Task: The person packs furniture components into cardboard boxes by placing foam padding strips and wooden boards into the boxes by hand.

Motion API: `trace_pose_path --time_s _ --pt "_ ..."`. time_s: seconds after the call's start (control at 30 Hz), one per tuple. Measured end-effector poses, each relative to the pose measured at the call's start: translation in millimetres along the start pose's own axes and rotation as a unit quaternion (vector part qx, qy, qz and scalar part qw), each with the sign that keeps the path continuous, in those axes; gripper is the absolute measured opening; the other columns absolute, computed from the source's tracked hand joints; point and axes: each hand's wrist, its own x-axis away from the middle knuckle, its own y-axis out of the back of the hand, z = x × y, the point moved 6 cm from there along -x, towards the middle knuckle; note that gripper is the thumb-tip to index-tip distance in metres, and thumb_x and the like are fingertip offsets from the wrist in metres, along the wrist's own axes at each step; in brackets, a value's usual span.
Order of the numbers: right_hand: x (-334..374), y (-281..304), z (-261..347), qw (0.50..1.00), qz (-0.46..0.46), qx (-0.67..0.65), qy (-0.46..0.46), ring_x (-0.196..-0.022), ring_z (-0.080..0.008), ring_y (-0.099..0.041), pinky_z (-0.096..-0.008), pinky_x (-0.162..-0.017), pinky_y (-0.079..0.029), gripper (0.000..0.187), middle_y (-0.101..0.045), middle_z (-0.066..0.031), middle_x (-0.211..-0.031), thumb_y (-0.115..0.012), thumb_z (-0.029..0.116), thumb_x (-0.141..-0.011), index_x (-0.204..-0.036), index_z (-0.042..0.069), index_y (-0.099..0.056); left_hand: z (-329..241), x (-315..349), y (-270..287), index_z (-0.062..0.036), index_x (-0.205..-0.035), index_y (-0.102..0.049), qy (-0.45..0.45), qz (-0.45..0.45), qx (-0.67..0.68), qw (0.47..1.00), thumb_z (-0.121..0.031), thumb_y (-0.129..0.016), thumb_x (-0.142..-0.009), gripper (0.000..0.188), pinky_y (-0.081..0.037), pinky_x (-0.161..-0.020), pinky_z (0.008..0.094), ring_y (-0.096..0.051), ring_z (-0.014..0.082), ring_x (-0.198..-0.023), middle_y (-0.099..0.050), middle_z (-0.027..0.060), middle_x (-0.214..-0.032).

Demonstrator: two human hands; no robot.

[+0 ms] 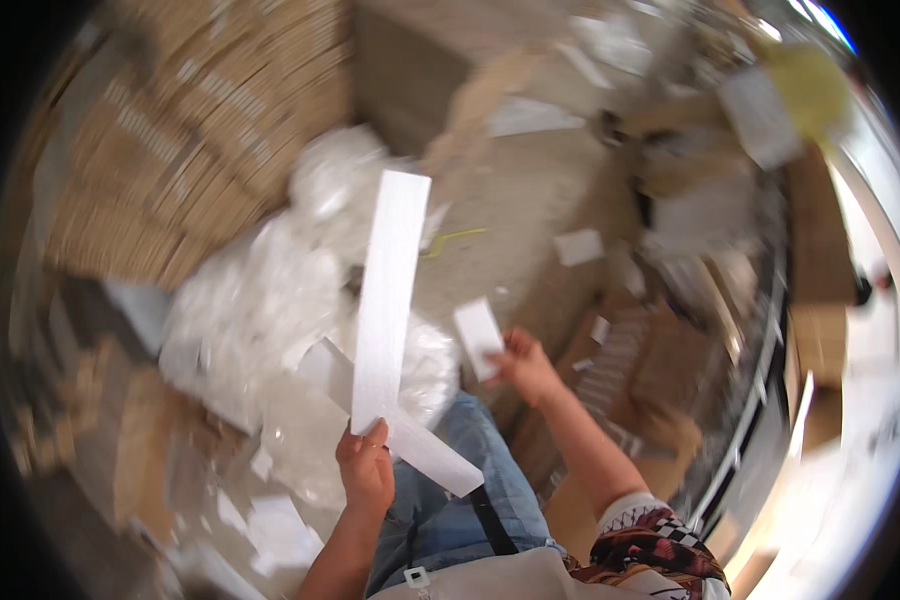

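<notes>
My left hand (365,470) is closed round the lower end of a long white strip (388,300) that stands up and away from me. A second white strip (435,455) crosses under it at a slant, one end over my jeans and the other toward the plastic. Both look flat and stiff; whether they are card or foam I cannot tell. Off to the right, my right hand (527,368) pinches a short white rectangular piece (477,332) by its lower end, apart from the strips.
Stacks of flattened cardboard (160,150) fill the far left. Crumpled clear plastic (250,320) lies in a heap left of my hands. White scraps (280,530) and a thin yellow strip (457,238) litter the floor. Cardboard (660,380) and the edge of a bench (750,420) lie at right.
</notes>
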Motion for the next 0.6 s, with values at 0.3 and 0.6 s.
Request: trace_pose_path --time_s 0.3,0.6 --pt "496.0 80.3 4.9 0.807 -0.506 0.227 0.203 -0.097 -0.0309 -0.055 -0.0355 -0.082 -0.046 0.028 -0.052 -0.0171 -0.112 -0.057 0.000 -0.073 -0.098 0.010 -0.065 91.1 220.2 -178.2 0.0013 -0.112 -0.051 0.353 0.361 -0.016 0.863 -0.005 -0.058 -0.083 0.030 -0.036 -0.093 0.0333 -0.051 0.0164 -0.103 -0.057 0.0067 -0.106" --pt "855.5 -64.2 -97.0 0.532 -0.795 0.271 0.106 -0.094 -0.0335 -0.053 -0.0369 -0.076 -0.046 0.044 -0.052 -0.0168 -0.103 -0.053 -0.009 -0.074 -0.113 0.011 -0.056 151.7 553.1 -136.4 -0.0018 -0.120 -0.049 0.485 0.598 -0.055 0.636 -0.012 -0.056 -0.086 0.037 -0.033 -0.100 0.0392 -0.049 0.0208 -0.111 -0.055 0.0085 -0.118"
